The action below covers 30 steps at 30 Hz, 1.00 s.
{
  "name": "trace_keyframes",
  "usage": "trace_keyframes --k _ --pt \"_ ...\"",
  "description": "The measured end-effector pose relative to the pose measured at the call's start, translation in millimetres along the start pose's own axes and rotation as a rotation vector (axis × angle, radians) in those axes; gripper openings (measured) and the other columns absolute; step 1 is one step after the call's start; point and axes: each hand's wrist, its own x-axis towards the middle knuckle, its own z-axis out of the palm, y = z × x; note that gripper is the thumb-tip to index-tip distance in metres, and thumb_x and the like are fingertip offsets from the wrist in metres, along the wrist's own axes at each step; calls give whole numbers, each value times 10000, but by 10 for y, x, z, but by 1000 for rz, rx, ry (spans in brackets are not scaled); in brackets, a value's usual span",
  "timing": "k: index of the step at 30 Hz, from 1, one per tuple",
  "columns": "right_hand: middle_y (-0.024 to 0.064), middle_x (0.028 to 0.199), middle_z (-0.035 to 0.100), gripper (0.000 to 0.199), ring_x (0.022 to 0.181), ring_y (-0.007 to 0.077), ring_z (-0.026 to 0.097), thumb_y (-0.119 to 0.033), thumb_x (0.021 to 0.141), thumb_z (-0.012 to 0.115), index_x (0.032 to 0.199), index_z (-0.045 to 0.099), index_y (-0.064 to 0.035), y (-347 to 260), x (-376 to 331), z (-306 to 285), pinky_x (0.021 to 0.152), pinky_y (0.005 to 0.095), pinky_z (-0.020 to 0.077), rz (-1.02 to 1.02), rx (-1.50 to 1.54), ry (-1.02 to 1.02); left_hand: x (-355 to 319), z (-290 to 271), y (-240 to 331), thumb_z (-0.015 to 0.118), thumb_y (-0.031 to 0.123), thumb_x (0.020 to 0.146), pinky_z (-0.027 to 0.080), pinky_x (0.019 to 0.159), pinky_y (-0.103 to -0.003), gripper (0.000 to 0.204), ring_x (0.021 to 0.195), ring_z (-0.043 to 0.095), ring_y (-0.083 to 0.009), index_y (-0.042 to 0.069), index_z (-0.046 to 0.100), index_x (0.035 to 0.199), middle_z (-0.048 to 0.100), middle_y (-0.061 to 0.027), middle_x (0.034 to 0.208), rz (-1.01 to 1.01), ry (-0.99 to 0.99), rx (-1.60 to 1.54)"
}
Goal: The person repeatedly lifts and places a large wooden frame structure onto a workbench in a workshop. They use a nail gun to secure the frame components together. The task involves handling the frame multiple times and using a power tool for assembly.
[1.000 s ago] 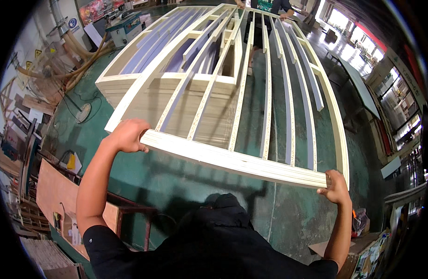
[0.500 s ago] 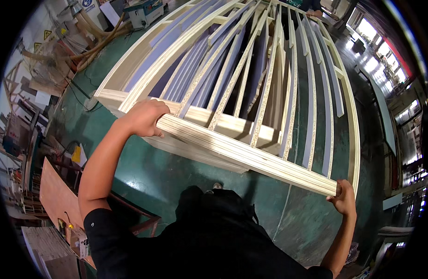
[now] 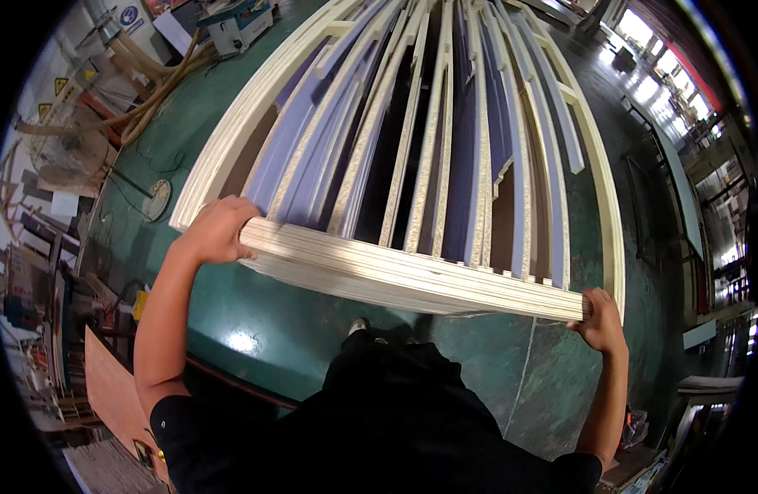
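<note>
1. My left hand grips the frame's near rail at its left end.
2. My right hand clasps the rail's right end.
3. The frame fills the centre and top, slats running away above the green floor.

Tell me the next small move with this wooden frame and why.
Probably keep raising the near rail evenly with both hands. The left hand and right hand grip opposite ends of the slatted wooden frame, whose near edge is tilted up above the green floor.
</note>
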Motion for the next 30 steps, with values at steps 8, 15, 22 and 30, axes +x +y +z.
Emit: trace_keyframes --k 8,15,22,30 --pt "161 1099 690 678 1106 411 643 -160 609 962 1204 665 -29 -543 394 371 970 488 497 -108 19 -1 -247 -45 -749 995 201 565 504 878 -503 570 1017 637 -418 58 679 1016 675 -145 1000 -21 23 -14" --pt "158 1124 686 711 1155 402 626 -192 638 959 1254 651 -16 -772 581 426 1000 497 471 -105 -52 -25 -243 67 -964 991 183 557 512 874 -503 559 1000 647 -425 50 680 1002 687 -162 996 -35 11 -73" --pt "146 1174 696 721 1181 383 631 -233 646 964 1264 644 -41 -654 600 507 1017 516 453 -97 -78 -49 -172 183 -1027 975 192 575 523 902 -503 525 1040 657 -407 71 684 994 696 -134 1030 -30 -8 -104" --pt "168 1146 669 683 1123 412 611 -232 678 944 1238 622 -11 -736 633 475 977 511 465 -153 -88 -33 -213 347 -1139 964 184 595 506 912 -509 500 1052 639 -409 91 674 992 693 -130 1060 -14 21 -105"
